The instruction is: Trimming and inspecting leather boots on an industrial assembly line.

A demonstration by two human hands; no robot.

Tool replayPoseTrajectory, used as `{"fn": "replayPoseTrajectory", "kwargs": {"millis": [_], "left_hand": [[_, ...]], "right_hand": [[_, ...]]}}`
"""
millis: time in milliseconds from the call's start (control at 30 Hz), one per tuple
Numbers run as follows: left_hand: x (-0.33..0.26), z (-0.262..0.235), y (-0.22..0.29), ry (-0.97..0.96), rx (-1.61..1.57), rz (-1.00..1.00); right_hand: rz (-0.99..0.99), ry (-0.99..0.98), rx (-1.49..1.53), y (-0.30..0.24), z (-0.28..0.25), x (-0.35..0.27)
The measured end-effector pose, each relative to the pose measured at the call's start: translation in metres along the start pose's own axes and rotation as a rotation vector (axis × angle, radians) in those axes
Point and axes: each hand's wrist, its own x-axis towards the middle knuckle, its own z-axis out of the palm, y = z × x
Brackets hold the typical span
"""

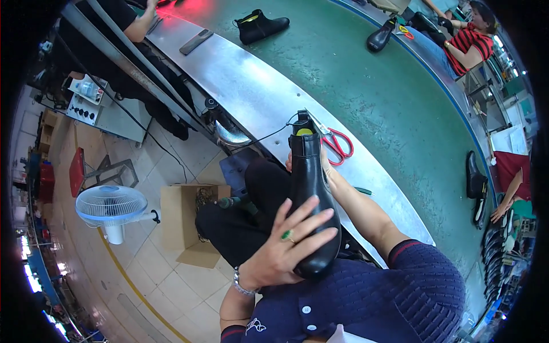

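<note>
Head view: left hand (286, 243) spreads wide fingers over the black boot's (311, 200) toe; right hand (326, 168) (mostly hidden, grip unclear) steadies its shaft above the lap. Red scissors (338, 144) lie untouched, so handling seems midway.

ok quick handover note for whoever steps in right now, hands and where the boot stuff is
Left hand: fingers spread flat over the toe of the black boot, ring on one finger.
Right hand: behind the boot's shaft, mostly hidden, seems to steady it.
Boot is held over the lap, opening toward the metal bench.
Red-handled scissors lie on the bench just beyond it.
Another black boot sits on the green belt.
Done and left: cannot tell from this view.
</note>
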Motion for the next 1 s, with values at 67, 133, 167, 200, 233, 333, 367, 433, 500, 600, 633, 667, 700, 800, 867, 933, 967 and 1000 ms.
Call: {"fn": "replayPoseTrajectory", "kwargs": {"millis": [67, 133, 167, 200, 233, 333, 367, 433, 500, 600, 633, 667, 700, 800, 867, 933, 967, 1000], "left_hand": [[-0.003, -0.003, -0.009, 0.014, -0.014, 0.033], [0.000, 0.001, -0.010, 0.026, -0.035, 0.092], [0.000, 0.003, -0.007, 0.098, -0.085, 0.103], [-0.002, 0.004, -0.004, 0.172, -0.135, 0.112], [-0.003, 0.003, 0.000, 0.177, -0.135, 0.093], [-0.005, 0.006, -0.004, 0.243, -0.222, 0.034], [-0.007, 0.009, -0.001, 0.240, -0.234, 0.013], [-0.012, 0.012, 0.003, 0.206, -0.321, 0.034], [-0.018, 0.013, 0.006, 0.170, -0.338, 0.022], [-0.021, 0.015, 0.004, 0.184, -0.372, 0.037], [-0.020, 0.015, 0.005, 0.165, -0.368, 0.047], [-0.019, 0.016, 0.006, 0.146, -0.364, 0.058], [-0.018, 0.018, 0.007, 0.149, -0.364, 0.051], [-0.015, 0.016, 0.007, 0.104, -0.334, 0.105], [-0.015, 0.022, 0.011, 0.099, -0.302, 0.104], [-0.012, 0.026, 0.016, 0.111, -0.269, 0.088], [-0.011, 0.024, 0.018, 0.113, -0.269, 0.088], [-0.010, 0.022, 0.020, 0.104, -0.255, 0.083]], "right_hand": [[0.004, 0.018, 0.001, 0.013, 0.025, -0.003], [0.014, -0.044, 0.021, 0.025, 0.026, -0.011], [0.026, -0.041, 0.033, 0.029, 0.042, -0.011], [-0.087, 0.085, -0.240, 0.031, 0.057, -0.012], [-0.198, 0.208, -0.516, 0.030, 0.079, -0.014], [-0.370, 0.081, -1.094, 0.010, 0.100, -0.025], [-0.322, -0.028, -1.205, -0.001, 0.108, -0.027], [0.078, -0.110, -1.035, -0.005, 0.115, -0.027], [0.178, -0.192, -0.812, -0.008, 0.096, -0.029], [0.150, -0.083, -0.749, 0.001, 0.084, -0.043], [0.050, -0.024, -0.768, 0.008, 0.086, -0.046], [0.024, 0.063, -0.657, 0.015, 0.089, -0.050], [0.030, 0.062, -0.654, 0.022, 0.093, -0.052], [-0.181, 0.188, -0.323, 0.038, 0.116, -0.053], [-0.199, 0.256, -0.283, 0.043, 0.122, -0.051], [-0.218, 0.325, -0.248, 0.042, 0.128, -0.047], [-0.197, 0.322, -0.234, 0.040, 0.131, -0.044], [-0.174, 0.319, -0.220, 0.037, 0.134, -0.041]]}}
